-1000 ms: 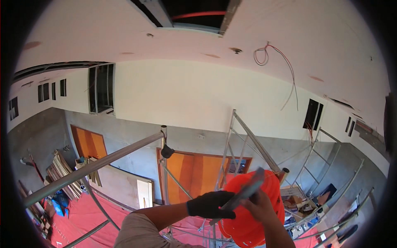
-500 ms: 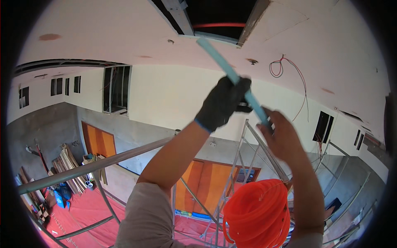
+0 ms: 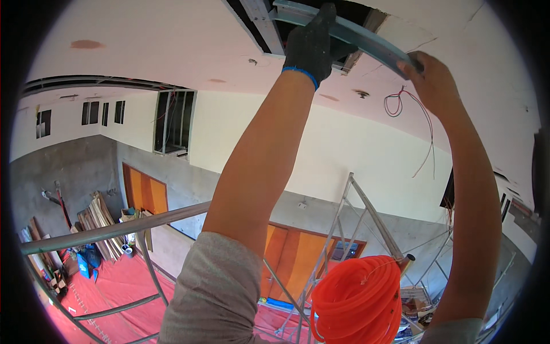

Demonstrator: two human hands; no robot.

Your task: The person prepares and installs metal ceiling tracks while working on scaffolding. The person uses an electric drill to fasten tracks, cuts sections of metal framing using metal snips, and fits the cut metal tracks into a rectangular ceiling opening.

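Orange coil: loops of tubing [image 3: 358, 301], bunched up low down, just beside a scaffold tube end
Gloved left hand [image 3: 312, 46]: curled pretty snugly round the metal channel [image 3: 372, 43]
Bare right hand [image 3: 432, 83]: closed too, the channel's right end pinched in its fingers
Channel: held overhead, slanted across the ceiling opening [image 3: 375, 22]; can't be told if the frame's touched
Wires [image 3: 424, 112]: left dangling from the ceiling
Way back: orange-brown doors [image 3: 293, 258], floor covered in red sheeting [image 3: 117, 292]
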